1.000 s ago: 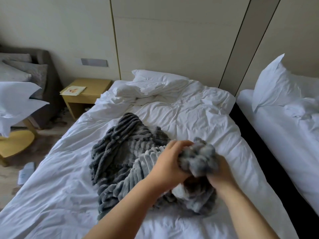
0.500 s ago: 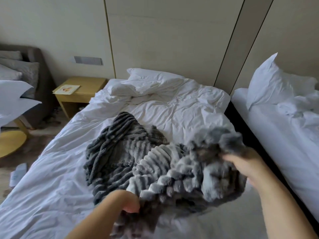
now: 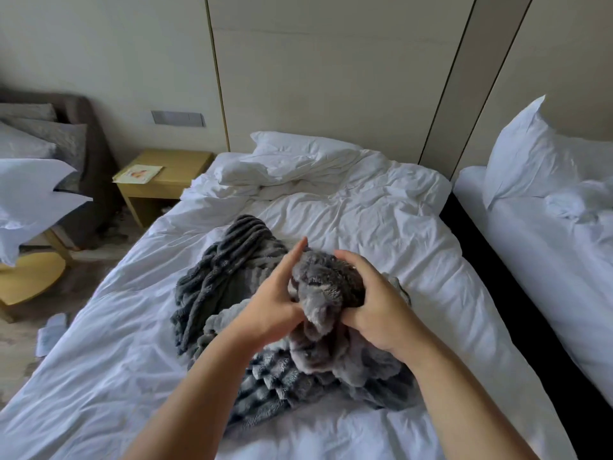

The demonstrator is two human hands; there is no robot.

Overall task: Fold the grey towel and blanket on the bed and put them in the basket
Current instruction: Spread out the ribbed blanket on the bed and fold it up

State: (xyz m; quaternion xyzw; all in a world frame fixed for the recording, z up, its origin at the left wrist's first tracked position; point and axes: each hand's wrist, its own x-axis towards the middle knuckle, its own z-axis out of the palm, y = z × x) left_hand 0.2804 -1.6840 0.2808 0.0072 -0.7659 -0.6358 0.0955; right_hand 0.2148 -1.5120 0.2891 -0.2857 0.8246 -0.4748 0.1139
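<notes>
Blanket (image 3: pixel 232 280) mid-bed (image 3: pixel 381 227), pillow (image 3: pixel 298 154) behind, nightstand (image 3: pixel 166 180) left.

Counts from my headset feed: two beds, two hands, one grey fabric heap.

I count two beds: the near bed (image 3: pixel 381 227) under my hands and a second bed (image 3: pixel 547 260) well apart to its right. I see one grey blanket (image 3: pixel 229 280) bunched on the near bed; I cannot tell whether a separate towel lies in that heap. Two hands: my left hand (image 3: pixel 275 307) and right hand (image 3: pixel 374 303). Three white pillows: one (image 3: pixel 298 154) on the near bed, one (image 3: pixel 537 154) on the second, one (image 3: pixel 30 194) at left. One wooden nightstand (image 3: pixel 169 180) with one leaflet (image 3: pixel 139 171).
</notes>
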